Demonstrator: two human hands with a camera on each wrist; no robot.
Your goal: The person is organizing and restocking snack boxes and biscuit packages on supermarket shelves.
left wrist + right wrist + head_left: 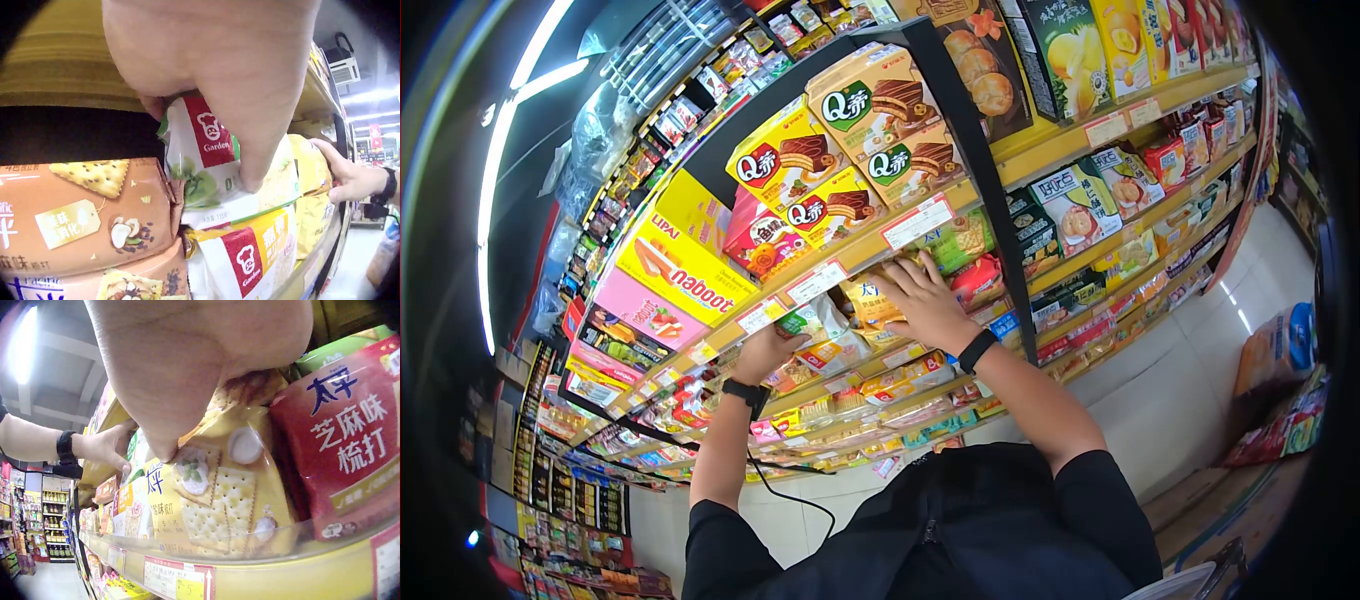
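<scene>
Left hand (765, 348) pinches a Garden pack (206, 162) at its top, thumb down the front. Right hand (922, 300) lies straight-fingered on a yellow bag (219, 500). We note both stand packed on one shelf (312, 575).

Bright, even shop light falls from ceiling tubes (535, 55) far up and left of the fingers (897, 283), flaring white. The head view bulges like a fisheye, its corners black. In the wrist views the left hand (219, 62) and right hand (200, 362) loom soft and blurred, while the green-and-white packet (206, 156) and yellow cracker packet (212, 487) under the fingertips stay sharp. Deep shadow fills the recess left of the left fingers.
</scene>
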